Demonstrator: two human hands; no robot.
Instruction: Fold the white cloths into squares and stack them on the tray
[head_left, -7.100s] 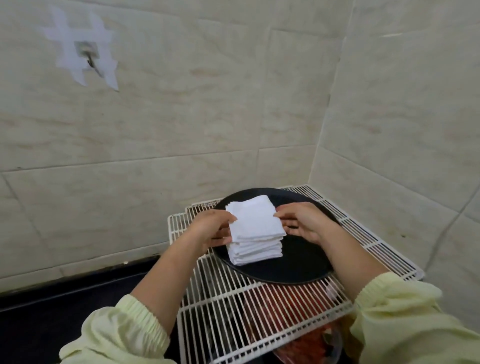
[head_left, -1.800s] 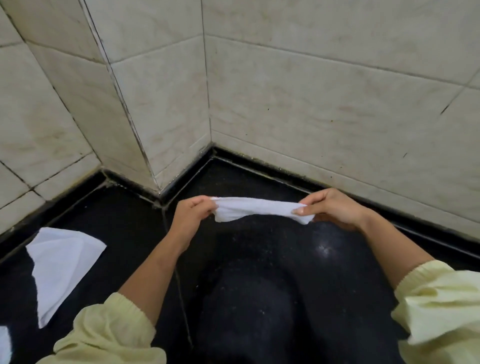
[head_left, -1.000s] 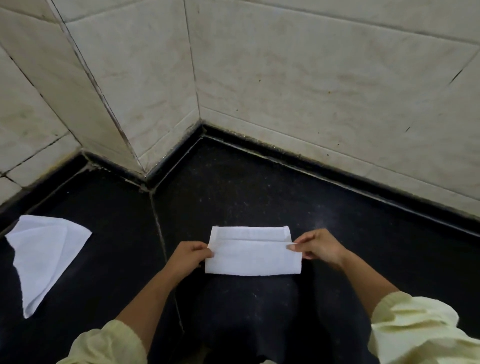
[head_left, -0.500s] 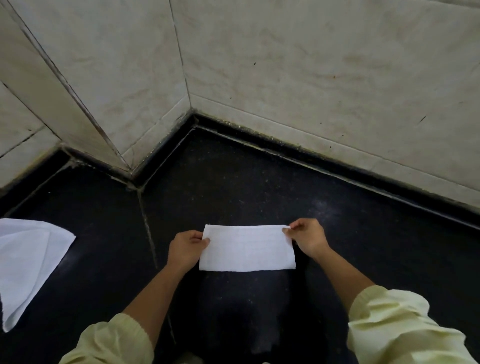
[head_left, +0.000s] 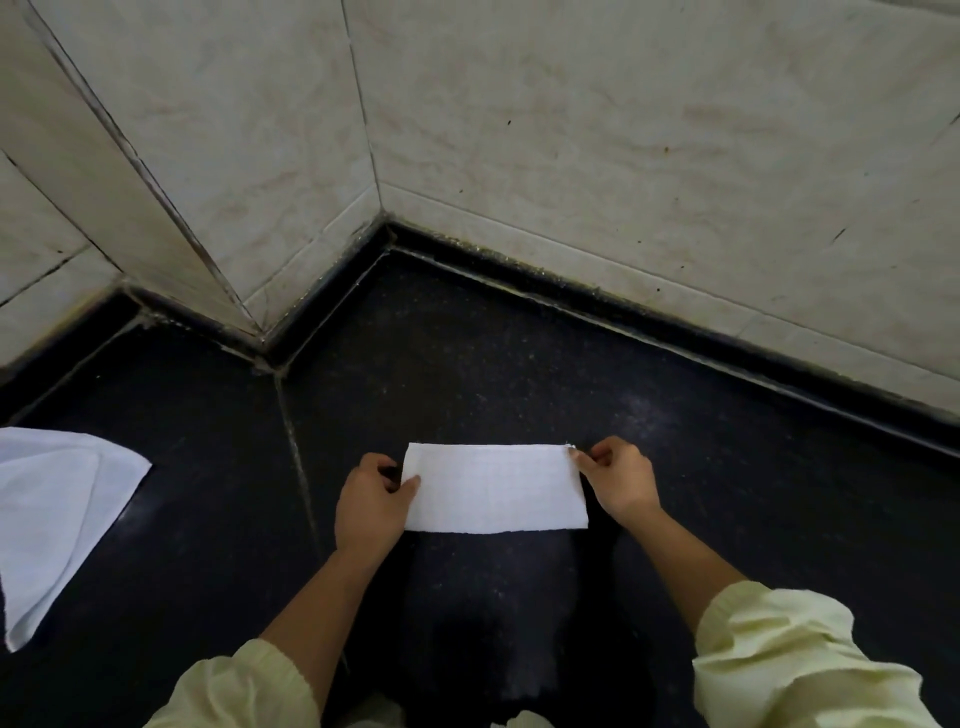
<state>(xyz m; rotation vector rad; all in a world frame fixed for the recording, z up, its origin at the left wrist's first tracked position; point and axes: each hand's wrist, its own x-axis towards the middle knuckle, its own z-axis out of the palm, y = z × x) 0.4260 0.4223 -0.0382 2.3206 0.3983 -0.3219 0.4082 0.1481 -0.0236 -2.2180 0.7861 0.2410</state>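
1. Pale yellow left sleeve (head_left: 234, 691) and right sleeve (head_left: 795, 660) nearest the camera, both forearms bare.
2. Left hand (head_left: 371, 506): fingers curled, thumb on top of the folded cloth's left short edge, pinching it.
3. Right hand (head_left: 621, 483): fingers curled, pinching the folded cloth's far right corner.
4. Folded cloth (head_left: 493, 488): white, a flat long rectangle lying on the black table (head_left: 467, 364) between the two hands, touching both.
5. Second cloth (head_left: 52, 509): white, loosely folded to a point, flat on the table well to the left of the left hand, partly cut off by the frame edge.
6. Tiled wall (head_left: 623, 156): beige, beyond both hands, forming a corner past the left hand.
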